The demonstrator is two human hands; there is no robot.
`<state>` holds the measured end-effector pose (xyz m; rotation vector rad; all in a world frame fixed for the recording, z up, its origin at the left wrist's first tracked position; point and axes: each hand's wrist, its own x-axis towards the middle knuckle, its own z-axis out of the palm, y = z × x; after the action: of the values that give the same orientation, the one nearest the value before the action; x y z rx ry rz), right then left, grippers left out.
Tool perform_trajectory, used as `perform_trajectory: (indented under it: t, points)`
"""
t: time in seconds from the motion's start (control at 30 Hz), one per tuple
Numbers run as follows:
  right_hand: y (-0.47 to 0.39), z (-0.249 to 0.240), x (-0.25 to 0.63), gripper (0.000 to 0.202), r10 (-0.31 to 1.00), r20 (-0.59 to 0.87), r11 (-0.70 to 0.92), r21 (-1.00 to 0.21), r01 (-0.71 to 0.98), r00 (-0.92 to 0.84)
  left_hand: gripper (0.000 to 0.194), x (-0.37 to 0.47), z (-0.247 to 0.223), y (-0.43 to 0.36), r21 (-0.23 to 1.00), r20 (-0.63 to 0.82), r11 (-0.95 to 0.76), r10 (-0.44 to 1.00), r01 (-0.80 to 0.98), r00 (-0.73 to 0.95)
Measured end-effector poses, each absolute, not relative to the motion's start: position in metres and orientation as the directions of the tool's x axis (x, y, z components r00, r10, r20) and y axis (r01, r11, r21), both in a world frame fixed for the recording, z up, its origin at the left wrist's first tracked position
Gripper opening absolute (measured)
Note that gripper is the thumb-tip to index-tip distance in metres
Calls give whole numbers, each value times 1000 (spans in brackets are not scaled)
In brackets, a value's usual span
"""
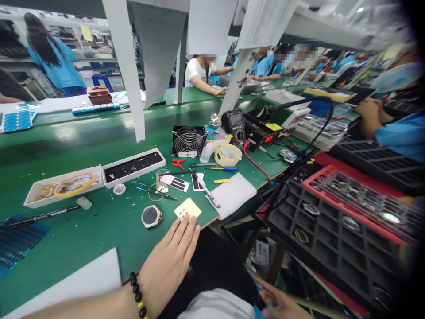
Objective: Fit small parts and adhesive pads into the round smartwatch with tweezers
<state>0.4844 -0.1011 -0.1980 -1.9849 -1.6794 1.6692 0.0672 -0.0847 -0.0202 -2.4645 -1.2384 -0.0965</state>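
My left hand (168, 261), with a black bead bracelet (136, 290) at the wrist, reaches over the bench's front edge. Its fingers are stretched out side by side, with the tips at a yellow sticky note (188, 207) that carries small red marks. Just left of the note lies a round watch case (151, 216) with a dark face. My right hand (280, 303) shows only partly at the bottom edge, low beside my lap and below the bench. Its fingers are blurred, and a scrap of blue (257, 312) shows beside them; whether it is held I cannot make out.
Tweezers (159, 191), a red clamp (178, 164), a blue-handled screwdriver (227, 169) and a white foam sheet (232, 195) lie on the green bench. Behind them stand a fan (188, 141) and a multimeter (234, 128). A black compartment tray (332, 221) is at right. Co-workers sit beyond.
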Motion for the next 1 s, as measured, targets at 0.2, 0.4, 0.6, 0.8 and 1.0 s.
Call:
perform_trajectory:
  t: [0.2,0.4,0.6,0.8,1.0]
  points:
    - [-42,-167,437,39,666,-623,95,-474,876,-410,67,69,-34,-85,-276,327,-514,744,812,583]
    - [49,18,359,34,469,-489,224,-740,635,-736,58,70,-37,-85,-230,385,-486,750,843,538]
    - [135,55,261,35,268,117,949,140,283,-956,51,73,-42,-86,-201,448,-436,755,877,478]
    - [168,29,248,21,7,-3,928,372,5,-1000,49,77,-46,-89,-194,453,-378,784,905,425]
    - [131,28,261,12,446,590,876,-135,463,-673,54,83,-45,-93,-194,390,-349,830,917,398]
